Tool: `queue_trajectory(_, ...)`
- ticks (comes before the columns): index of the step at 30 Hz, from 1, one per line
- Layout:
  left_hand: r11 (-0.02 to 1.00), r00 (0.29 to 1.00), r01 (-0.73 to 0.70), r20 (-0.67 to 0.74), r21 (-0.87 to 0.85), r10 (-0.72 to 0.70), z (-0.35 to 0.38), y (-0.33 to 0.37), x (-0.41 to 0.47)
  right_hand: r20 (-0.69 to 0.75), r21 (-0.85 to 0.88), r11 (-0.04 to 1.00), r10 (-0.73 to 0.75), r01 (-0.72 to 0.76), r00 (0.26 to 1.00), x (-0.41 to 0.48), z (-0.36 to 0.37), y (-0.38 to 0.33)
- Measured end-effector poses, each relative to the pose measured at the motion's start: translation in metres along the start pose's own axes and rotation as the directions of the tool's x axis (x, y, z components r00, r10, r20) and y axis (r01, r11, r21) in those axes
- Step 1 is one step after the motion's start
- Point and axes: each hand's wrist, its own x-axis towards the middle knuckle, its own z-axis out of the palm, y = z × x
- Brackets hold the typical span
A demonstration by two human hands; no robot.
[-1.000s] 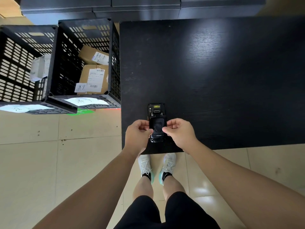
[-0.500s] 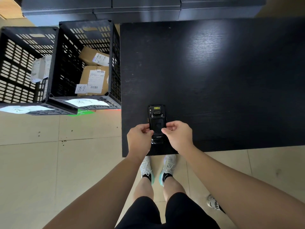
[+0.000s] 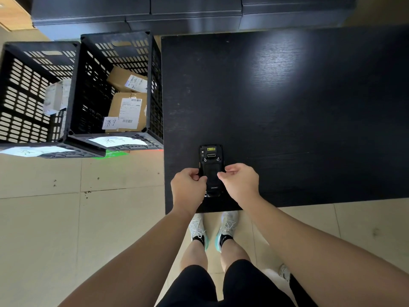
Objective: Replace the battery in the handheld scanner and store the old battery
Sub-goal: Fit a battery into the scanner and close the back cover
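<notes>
The black handheld scanner (image 3: 211,167) lies back side up near the front left corner of the black table (image 3: 287,107). A small yellow label and two screws show at its far end, and a printed brand name sits near its close end. My left hand (image 3: 187,188) pinches the scanner's left edge with curled fingers. My right hand (image 3: 241,182) pinches its right edge at mid length. The battery cover between my fingertips looks closed. No loose battery is in sight.
Two black slotted crates (image 3: 115,89) stand on the tiled floor left of the table; the nearer one holds cardboard parcels (image 3: 127,111) with labels. Dark cabinets (image 3: 188,16) run along the far side. Another person's shoe (image 3: 284,272) shows at the lower right.
Both hands have slid slightly toward me along the scanner's sides, uncovering more of its back. The scanner has stayed on the table. A shoe has appeared at lower right.
</notes>
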Motion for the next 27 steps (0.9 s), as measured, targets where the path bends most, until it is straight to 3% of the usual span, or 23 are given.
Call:
queue_trajectory(16, 0.993, 0.995, 0.085, 0.062, -0.079, -0.081, 0.004, 0.013, 0.033, 0.026, -0.037, 0.999, -0.033, 0.034, 0.999, 0.018, 0.005, -0.016)
queue_trajectory(24, 0.996, 0.996, 0.059, 0.066, -0.067, -0.055, 0.006, 0.010, 0.040, 0.015, -0.016, 1.000, 0.003, -0.003, 1.000, 0.019, 0.007, -0.015)
queue_trajectory(27, 0.998, 0.997, -0.060, 0.058, 0.011, 0.059, 0.003, 0.007, 0.039, 0.014, -0.010, 1.000, 0.011, -0.011, 1.000, 0.019, 0.007, -0.016)
